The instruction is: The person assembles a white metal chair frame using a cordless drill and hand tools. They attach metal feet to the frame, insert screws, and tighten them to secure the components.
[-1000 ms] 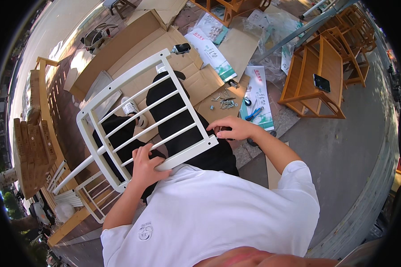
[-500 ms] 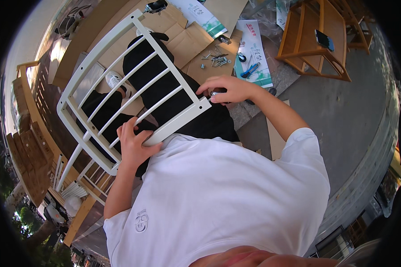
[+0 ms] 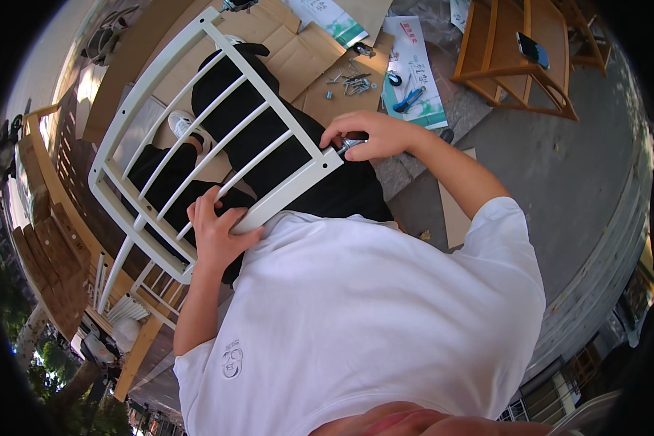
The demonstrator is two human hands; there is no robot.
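- White slatted frame (image 3: 291, 187), tilted across the person's lap
- Left hand (image 3: 218, 231), clamped on its near rail
- Loose screws (image 3: 357, 85), on cardboard farther off
- Right hand (image 3: 381, 136), fingers and thumb clasping a metal caster (image 3: 352, 144) at the frame's near right corner
- Blue-handled tool (image 3: 410, 100), far right

Outdoor daylight; pavement (image 3: 51, 62) at upper left washed out. Grey ground (image 3: 559, 174) in shade. Fisheye bends edges, corners black.
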